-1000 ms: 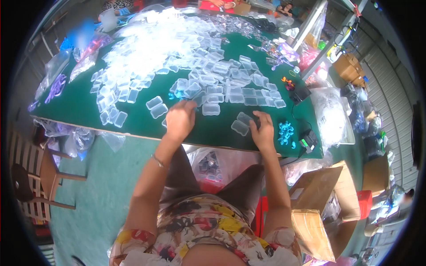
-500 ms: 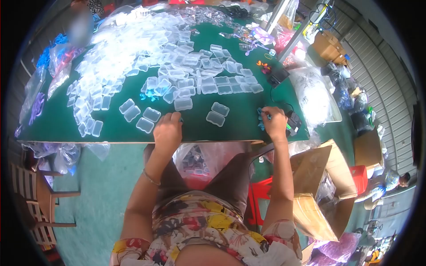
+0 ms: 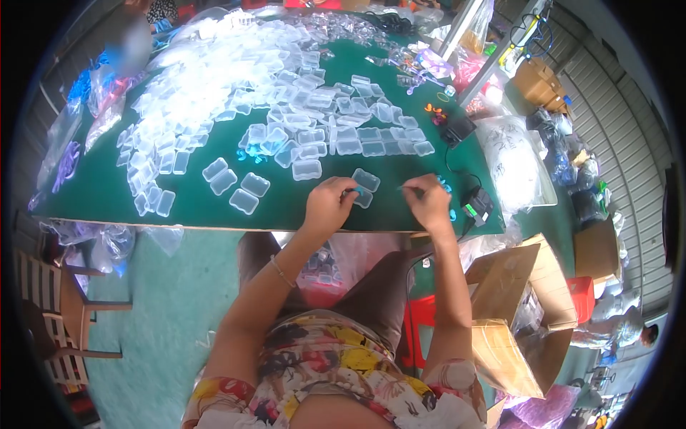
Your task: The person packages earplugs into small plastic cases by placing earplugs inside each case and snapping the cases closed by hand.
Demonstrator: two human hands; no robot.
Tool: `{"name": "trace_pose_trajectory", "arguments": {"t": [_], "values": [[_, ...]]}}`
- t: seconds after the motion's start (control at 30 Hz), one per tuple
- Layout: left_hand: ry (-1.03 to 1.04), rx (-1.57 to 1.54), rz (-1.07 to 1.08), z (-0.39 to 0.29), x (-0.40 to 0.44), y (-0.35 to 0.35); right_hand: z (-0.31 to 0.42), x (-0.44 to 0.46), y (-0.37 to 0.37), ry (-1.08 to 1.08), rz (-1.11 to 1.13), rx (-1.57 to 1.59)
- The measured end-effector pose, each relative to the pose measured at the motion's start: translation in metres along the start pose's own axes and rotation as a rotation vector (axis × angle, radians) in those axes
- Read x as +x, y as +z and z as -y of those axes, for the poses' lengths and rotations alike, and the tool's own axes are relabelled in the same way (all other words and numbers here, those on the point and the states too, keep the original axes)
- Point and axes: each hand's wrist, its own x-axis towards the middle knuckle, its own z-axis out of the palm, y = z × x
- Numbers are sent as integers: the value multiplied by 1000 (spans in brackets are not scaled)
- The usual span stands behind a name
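My left hand (image 3: 329, 204) pinches a small blue piece (image 3: 358, 190), too small to make out its kind, at the left side of an open clear plastic box (image 3: 367, 180). The fingers partly cover the box's lower half. To the right of that box, my right hand (image 3: 429, 203) has thumb and fingertips pressed together over the green table (image 3: 286, 209). Whatever is between them is too small to name. More small blue pieces (image 3: 444, 184) lie beside the right hand, partly behind it. Two other open clear boxes (image 3: 249, 193) lie to the left of my left hand.
A large heap of clear plastic boxes (image 3: 207, 79) covers the table's far left. Several blue pieces (image 3: 251, 152) lie near its edge. A black device (image 3: 477, 205) with a cable sits at the right edge, close to orange pieces (image 3: 434, 112). An open cardboard box (image 3: 500, 286) stands on the right.
My left hand has moved right to the open box, with a blue piece in its fingers. My right hand has shifted slightly left, away from the blue pieces. The view has shifted a little.
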Motion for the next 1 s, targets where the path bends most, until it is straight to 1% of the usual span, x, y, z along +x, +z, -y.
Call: {"name": "trace_pose_trajectory", "arguments": {"t": [0.03,0.1,0.17,0.23,0.3,0.37,0.43,0.53,0.6,0.63,0.67,0.7,0.73,0.77,0.8,0.83,0.87,0.9,0.97,1.0], "values": [[5,46,25,2,1,5,3,-2,9,-54,51,204],[32,100,22,9,0,11,18,-7,26,-27,126,381],[155,222,-50,13,-1,13,24,-8,46,-6,142,396],[160,240,-35,13,-2,13,24,-8,58,12,161,414],[162,258,-30,10,-3,11,27,-5,64,-26,96,116],[67,242,-25,3,-5,9,35,-5,62,-33,110,97],[84,269,2,3,-5,6,37,-3,60,-33,122,76],[115,318,61,-3,-4,-2,26,6,65,-52,70,103],[131,340,94,-1,-3,-6,20,13,67,-121,-40,-145],[117,343,156,4,-3,-6,19,13,66,-121,-41,-145],[104,347,218,6,-1,-6,18,13,63,-110,51,-87],[106,348,213,4,0,-7,19,15,61,-103,143,-30],[62,330,208,1,-1,-9,18,14,59,-106,144,-29],[17,311,203,-1,-1,-10,18,14,57,-140,118,60],[14,312,200,-1,-1,-11,20,12,54,-172,93,149],[74,341,225,-1,-1,-13,22,8,49,-170,97,150],[137,370,251,-1,-1,-13,24,3,42,-217,144,265],[135,369,250,0,0,-14,27,-1,36,-265,190,380],[152,379,277,2,2,-14,27,-5,34,-278,197,375],[151,379,278,3,4,-13,26,-5,35,-372,162,294]]}}
